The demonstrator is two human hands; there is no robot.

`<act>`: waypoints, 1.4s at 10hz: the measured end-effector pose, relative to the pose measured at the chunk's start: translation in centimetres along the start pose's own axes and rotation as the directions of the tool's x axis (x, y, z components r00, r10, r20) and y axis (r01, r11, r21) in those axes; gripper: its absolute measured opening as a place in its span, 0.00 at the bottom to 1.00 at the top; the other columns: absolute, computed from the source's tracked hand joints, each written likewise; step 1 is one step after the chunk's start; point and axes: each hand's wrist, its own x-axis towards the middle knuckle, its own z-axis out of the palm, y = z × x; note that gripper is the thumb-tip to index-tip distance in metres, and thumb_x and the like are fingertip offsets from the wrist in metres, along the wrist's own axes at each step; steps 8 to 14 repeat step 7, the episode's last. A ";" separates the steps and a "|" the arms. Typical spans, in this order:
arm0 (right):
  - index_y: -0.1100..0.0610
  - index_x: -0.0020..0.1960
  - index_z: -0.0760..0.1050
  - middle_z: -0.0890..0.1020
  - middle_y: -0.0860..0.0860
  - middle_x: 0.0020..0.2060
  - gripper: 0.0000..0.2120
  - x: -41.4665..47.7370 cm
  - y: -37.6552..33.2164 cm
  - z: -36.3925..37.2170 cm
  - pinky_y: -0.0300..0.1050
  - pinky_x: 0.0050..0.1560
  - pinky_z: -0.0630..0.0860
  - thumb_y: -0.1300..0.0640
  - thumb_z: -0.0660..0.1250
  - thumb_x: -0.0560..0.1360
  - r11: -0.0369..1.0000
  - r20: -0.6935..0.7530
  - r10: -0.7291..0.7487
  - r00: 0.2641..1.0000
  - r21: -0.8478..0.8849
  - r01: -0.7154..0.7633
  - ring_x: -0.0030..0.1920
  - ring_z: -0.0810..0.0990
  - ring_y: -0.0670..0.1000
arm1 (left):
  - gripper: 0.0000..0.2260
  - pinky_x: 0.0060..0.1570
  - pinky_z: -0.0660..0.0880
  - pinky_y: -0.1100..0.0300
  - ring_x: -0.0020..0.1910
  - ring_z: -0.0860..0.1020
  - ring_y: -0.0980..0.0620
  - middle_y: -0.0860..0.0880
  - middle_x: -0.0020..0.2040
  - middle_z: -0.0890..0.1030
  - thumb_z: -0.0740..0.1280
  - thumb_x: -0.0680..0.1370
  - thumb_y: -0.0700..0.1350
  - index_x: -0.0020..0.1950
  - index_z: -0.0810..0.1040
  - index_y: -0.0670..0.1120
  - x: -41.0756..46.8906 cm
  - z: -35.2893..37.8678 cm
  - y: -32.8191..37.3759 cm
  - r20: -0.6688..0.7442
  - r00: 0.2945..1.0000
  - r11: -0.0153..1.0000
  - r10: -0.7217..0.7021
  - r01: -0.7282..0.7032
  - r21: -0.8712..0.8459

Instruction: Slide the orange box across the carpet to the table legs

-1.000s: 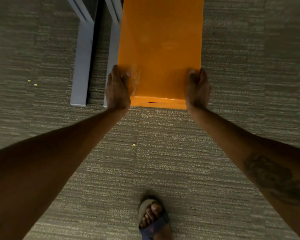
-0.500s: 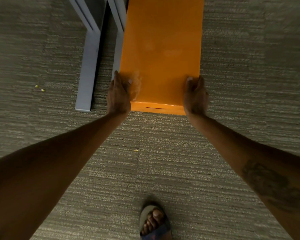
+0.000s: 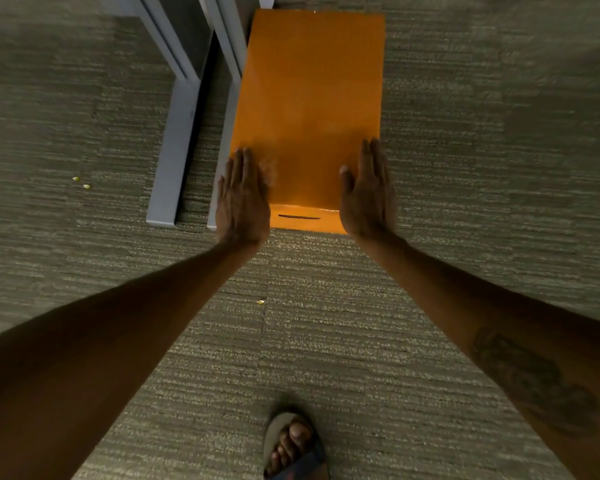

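A long orange box [image 3: 309, 109] lies flat on the grey carpet [image 3: 482, 168], with a narrow slot in its near end face. Its left side runs right along the inner of two grey table legs [image 3: 229, 81]; the outer leg [image 3: 174, 140] lies parallel further left. My left hand [image 3: 243, 199] is flat with straight fingers over the box's near left corner. My right hand [image 3: 368, 195] is flat over the near right corner, thumb on the top face. Neither hand curls around the box.
My sandalled foot [image 3: 291, 445] stands on the carpet behind the box. Small yellow crumbs lie at the left [image 3: 80, 181] and one between my arms [image 3: 260, 301]. Open carpet stretches to the right of the box.
My hands have gone from gripping the box's near sides to lying flat with fingers straight. The view has pulled back, so the box's far end now shows.
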 end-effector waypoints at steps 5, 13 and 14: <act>0.57 0.80 0.52 0.55 0.56 0.80 0.27 -7.9 6.2 -6.2 0.53 0.78 0.52 0.48 0.51 0.84 0.986 0.103 -0.126 0.987 -0.101 0.136 0.80 0.52 0.56 | 0.30 0.80 0.47 0.49 0.82 0.47 0.45 0.45 0.83 0.50 0.53 0.85 0.55 0.82 0.49 0.43 -10.5 4.0 5.9 0.074 0.992 0.994 0.104 -0.106 0.025; 0.56 0.80 0.53 0.57 0.56 0.79 0.27 -11.5 9.5 -10.9 0.55 0.77 0.52 0.47 0.50 0.83 0.974 0.119 -0.178 0.977 -0.121 0.192 0.79 0.53 0.57 | 0.31 0.80 0.50 0.49 0.82 0.47 0.45 0.44 0.83 0.49 0.53 0.84 0.57 0.82 0.49 0.43 -15.1 4.4 10.9 0.076 0.990 0.992 0.116 -0.111 -0.059; 0.56 0.80 0.53 0.57 0.56 0.79 0.27 -11.5 9.5 -10.9 0.55 0.77 0.52 0.47 0.50 0.83 0.974 0.119 -0.178 0.977 -0.121 0.192 0.79 0.53 0.57 | 0.31 0.80 0.50 0.49 0.82 0.47 0.45 0.44 0.83 0.49 0.53 0.84 0.57 0.82 0.49 0.43 -15.1 4.4 10.9 0.076 0.990 0.992 0.116 -0.111 -0.059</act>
